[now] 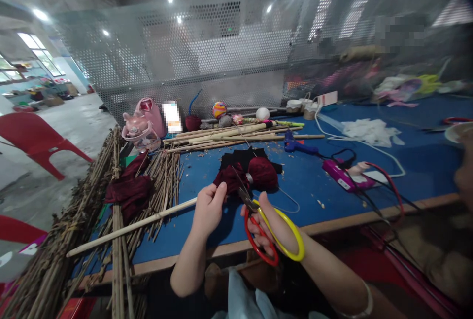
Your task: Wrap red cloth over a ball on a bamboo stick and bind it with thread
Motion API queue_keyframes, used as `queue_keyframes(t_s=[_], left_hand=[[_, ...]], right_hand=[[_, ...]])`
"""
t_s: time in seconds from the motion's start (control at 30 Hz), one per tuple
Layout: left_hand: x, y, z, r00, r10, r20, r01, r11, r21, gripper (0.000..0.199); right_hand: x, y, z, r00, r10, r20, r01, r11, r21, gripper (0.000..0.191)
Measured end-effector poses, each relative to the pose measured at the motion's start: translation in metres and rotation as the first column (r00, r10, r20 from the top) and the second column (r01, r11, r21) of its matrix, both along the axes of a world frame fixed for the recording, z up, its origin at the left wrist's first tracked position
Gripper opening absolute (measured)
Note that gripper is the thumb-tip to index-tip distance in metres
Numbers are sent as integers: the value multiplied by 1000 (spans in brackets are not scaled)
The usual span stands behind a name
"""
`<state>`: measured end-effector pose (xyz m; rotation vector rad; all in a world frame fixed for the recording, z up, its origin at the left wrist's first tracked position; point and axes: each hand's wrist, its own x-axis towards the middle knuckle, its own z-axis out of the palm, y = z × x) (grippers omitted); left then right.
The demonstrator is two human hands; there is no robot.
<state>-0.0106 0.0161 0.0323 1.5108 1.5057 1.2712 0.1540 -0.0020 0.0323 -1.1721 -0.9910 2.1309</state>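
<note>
My left hand is closed around a pale wooden stick, which runs out to the lower left. At the stick's far end is a dark red cloth bundle, gathered by a light band at its middle. My right hand holds scissors with one yellow and one red handle. Their blades lie against the left part of the bundle; whether they touch a thread there I cannot tell. Beneath the bundle lies a black piece with a jagged edge. A thin pale cord loops on the table to its right.
Bundles of thin brown sticks and dark red cloth cover the table's left side. Peeled sticks, a pink container and balls stand behind. To the right are a blue glue gun, a purple power strip and white scraps.
</note>
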Motion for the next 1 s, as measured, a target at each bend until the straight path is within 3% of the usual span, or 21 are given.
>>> queue_keyframes(t_s=[0.13, 0.33, 0.47, 0.6, 1.0], left_hand=[[0, -1, 0, 999, -15, -36, 16, 1000, 19, 44], [1, -3, 0, 999, -43, -19, 44, 999, 13, 44], [1, -3, -1, 999, -10, -33, 11, 999, 34, 44], [1, -4, -2, 999, 3, -40, -2, 999, 33, 44], [0, -4, -3, 997, 5, -74, -1, 999, 48, 44]], right_hand=[[-4, -1, -3, 998, -57, 27, 58, 998, -22, 60], [-1, -4, -12, 999, -31, -28, 32, 998, 48, 63], [4, -8, -5, 986, 37, -164, -36, 999, 4, 71], [3, -9, 5, 973, 11, -232, -27, 997, -67, 72], [-1, -5, -8, 992, -25, -123, 8, 991, -136, 67]])
